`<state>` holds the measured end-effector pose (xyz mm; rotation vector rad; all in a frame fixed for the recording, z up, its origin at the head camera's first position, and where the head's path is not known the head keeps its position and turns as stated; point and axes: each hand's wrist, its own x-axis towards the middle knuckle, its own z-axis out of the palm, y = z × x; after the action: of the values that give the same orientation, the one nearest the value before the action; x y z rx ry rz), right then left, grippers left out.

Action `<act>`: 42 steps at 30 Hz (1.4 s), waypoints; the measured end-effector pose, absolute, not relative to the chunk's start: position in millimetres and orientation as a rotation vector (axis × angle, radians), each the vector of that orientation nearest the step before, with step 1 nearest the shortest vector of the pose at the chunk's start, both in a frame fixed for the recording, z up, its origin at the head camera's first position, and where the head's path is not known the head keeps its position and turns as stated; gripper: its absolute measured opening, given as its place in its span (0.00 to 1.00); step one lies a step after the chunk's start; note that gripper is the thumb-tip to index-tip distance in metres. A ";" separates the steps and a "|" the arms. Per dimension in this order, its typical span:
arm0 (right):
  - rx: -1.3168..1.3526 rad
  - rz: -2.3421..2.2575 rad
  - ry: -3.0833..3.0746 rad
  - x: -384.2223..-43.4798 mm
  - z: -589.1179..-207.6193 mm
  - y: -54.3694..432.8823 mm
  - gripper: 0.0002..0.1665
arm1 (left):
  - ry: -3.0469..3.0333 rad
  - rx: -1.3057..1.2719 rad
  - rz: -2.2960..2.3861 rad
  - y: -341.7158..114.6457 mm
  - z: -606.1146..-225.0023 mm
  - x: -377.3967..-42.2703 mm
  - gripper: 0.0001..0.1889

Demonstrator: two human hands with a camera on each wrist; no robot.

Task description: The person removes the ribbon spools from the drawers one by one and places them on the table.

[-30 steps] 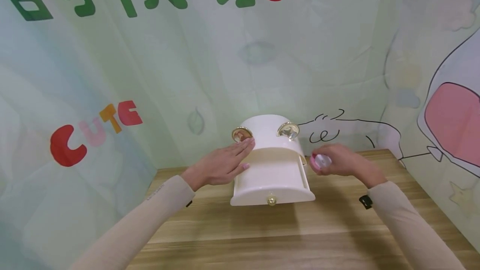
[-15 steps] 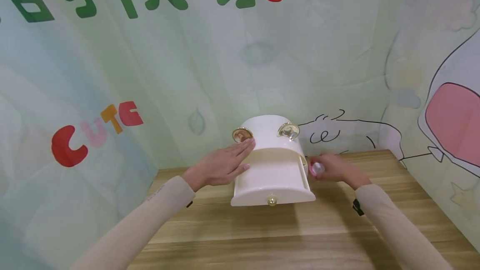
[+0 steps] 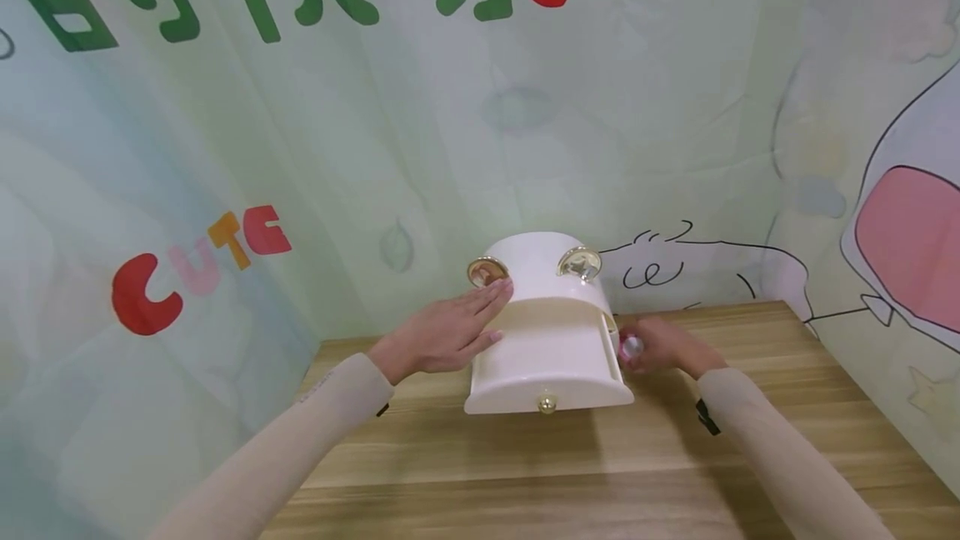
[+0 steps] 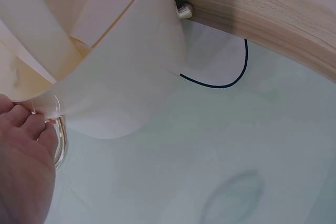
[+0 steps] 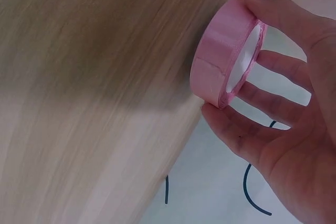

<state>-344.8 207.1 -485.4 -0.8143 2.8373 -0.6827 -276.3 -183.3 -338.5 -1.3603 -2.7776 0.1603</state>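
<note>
A white rounded box (image 3: pixel 538 261) with two gold-rimmed ears stands at the back of the table, its front drawer (image 3: pixel 555 394) pulled out. My left hand (image 3: pixel 446 333) lies with straight fingers over the box's upper left front, fingertips just below the left ear. In the left wrist view those fingers (image 4: pixel 34 125) touch the box's rim beside the gold ring. My right hand (image 3: pixel 663 346) pinches a roll of pink ribbon (image 5: pixel 218 56) between thumb and fingers, close beside the box's right side. The roll is tilted, its white core facing my palm.
The wooden table (image 3: pixel 450 473) extends in front of the box. A printed cloth backdrop (image 3: pixel 420 148) rises directly behind it and along both sides. A small gold knob (image 3: pixel 547 403) sticks out from the drawer front.
My right hand has moved down and left with the ribbon roll, bringing it closer to the box's right side. My left hand has stayed in place on the box.
</note>
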 end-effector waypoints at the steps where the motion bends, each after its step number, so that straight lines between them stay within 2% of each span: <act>1: -0.815 -0.685 2.830 -344.8 -485.9 207.2 0.13 | -2.777 -1.359 0.159 -183.2 -338.7 -276.3 0.36; 6: -0.785 -0.639 2.836 -345.8 -486.9 207.9 0.11 | -2.786 -1.352 0.146 -181.3 -338.3 -276.3 0.36; 22: -0.709 -0.624 2.793 -349.4 -486.0 205.7 0.18 | -2.775 -1.345 0.152 -182.4 -339.0 -279.4 0.36; 27: -0.749 -0.611 2.813 -349.0 -485.9 205.2 0.16 | -2.769 -1.355 0.131 -182.6 -339.0 -279.7 0.36; 34: -0.729 -0.596 2.831 -343.4 -486.5 206.1 0.23 | -2.783 -1.354 0.146 -182.3 -339.8 -277.7 0.36; 42: -0.773 -0.570 2.960 -335.4 -467.1 209.9 0.24 | -2.778 -1.357 0.145 -182.4 -340.4 -277.2 0.35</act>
<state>-335.4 209.9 -467.1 -0.7730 2.9599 -0.5704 -277.2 -182.4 -340.4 -1.3567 -2.7780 0.1451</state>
